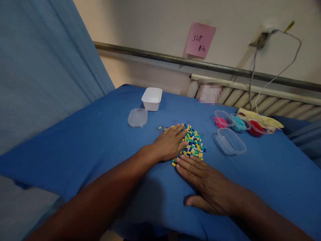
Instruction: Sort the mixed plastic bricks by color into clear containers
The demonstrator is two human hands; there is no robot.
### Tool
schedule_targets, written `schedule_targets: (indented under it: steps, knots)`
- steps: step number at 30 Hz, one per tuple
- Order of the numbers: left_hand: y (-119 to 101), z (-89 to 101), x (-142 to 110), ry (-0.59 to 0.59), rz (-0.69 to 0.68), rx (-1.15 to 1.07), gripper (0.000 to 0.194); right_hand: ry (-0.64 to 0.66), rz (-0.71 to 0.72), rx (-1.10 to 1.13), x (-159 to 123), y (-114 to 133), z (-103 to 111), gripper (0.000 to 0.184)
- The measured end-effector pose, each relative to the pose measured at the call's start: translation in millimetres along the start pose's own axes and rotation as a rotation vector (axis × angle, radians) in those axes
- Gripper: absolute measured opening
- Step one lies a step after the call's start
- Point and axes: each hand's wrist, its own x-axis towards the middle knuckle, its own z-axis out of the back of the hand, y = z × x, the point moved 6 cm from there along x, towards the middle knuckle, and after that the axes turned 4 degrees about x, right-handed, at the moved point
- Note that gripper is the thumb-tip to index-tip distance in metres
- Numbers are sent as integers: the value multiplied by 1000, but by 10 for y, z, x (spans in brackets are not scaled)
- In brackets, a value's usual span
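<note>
A pile of small yellow, blue, teal and white block-like pieces (194,142) lies spread on the blue cloth (107,140). My left hand (170,142) rests flat over the pile's left side, fingers stretched out and covering part of it. At the near edge of the pile, my right hand (200,175) lies with its fingers straight, the fingertips touching the pieces and the thumb held apart. Neither hand grips anything. One loose yellow piece (173,164) sits just left of the right fingertips.
Behind the pile stand a white tub (151,100) and a translucent lid (137,117). To the right are a clear container (233,142) and tubs of pink (220,122), teal (238,124) and red pieces (255,129), beside a yellow cloth (265,121). A radiator (235,98) lines the wall.
</note>
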Motion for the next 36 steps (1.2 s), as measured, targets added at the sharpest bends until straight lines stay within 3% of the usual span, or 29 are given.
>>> schedule_targets:
  steps: [7, 10, 13, 19, 22, 26, 31, 36]
  knots:
    - [38, 18, 19, -24, 25, 83, 69, -54, 21, 10, 48, -23, 64, 94]
    - [66, 74, 32, -61, 73, 108, 69, -220, -48, -40, 33, -222, 175, 84]
    - [71, 119, 11, -101, 105, 97, 69, -362, -223, -109, 0, -520, 264, 75]
    - [-51, 36, 35, -102, 70, 77, 67, -242, -340, -119, 74, -821, 175, 72]
    - [-85, 51, 83, -161, 78, 95, 67, -289, -392, -117, 60, -878, 180, 71]
    - [-31, 119, 58, -193, 113, 87, 65, -339, -363, -127, 41, -819, 215, 68]
    - [-22, 54, -26, -56, 58, 92, 64, -212, -194, -112, 84, -643, 178, 71]
    - [50, 100, -16, -78, 112, 106, 66, -225, -266, -128, 70, -654, 210, 71]
